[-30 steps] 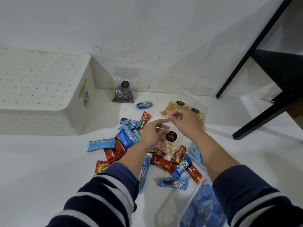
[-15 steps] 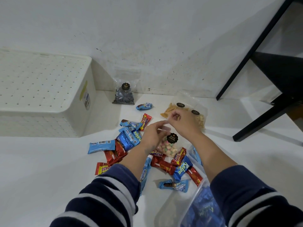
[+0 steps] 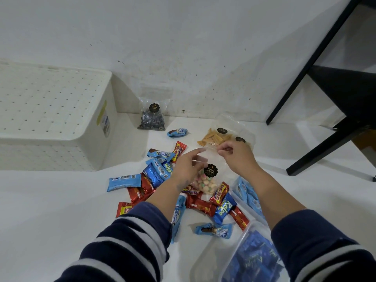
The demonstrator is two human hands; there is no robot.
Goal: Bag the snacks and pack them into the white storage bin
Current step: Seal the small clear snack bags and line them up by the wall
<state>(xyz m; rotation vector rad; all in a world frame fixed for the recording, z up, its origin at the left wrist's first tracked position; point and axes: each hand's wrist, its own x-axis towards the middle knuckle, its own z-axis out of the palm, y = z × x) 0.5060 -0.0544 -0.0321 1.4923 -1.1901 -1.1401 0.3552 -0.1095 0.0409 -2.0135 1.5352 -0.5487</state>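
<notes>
A clear bag of pastel biscuits (image 3: pixel 205 181) with a black round label stands upright over the pile of snacks. My left hand (image 3: pixel 186 168) and my right hand (image 3: pixel 237 155) both pinch its top edge, fingers close together. Red and blue wrapped snacks (image 3: pixel 156 176) lie scattered on the white floor around the bag. The white storage bin (image 3: pixel 50 119) sits at the left by the wall, its perforated lid on top.
A bag of dark swirl biscuits (image 3: pixel 151 119) leans on the wall. A bag of orange crackers (image 3: pixel 215 137) lies behind my right hand. Clear bags holding blue snacks (image 3: pixel 252 253) lie at lower right. Black furniture legs (image 3: pixel 317 151) stand at right.
My hands have drawn slightly apart along the bag's top edge; the left moved left. The biscuit bag shows more between them. Nothing else has moved.
</notes>
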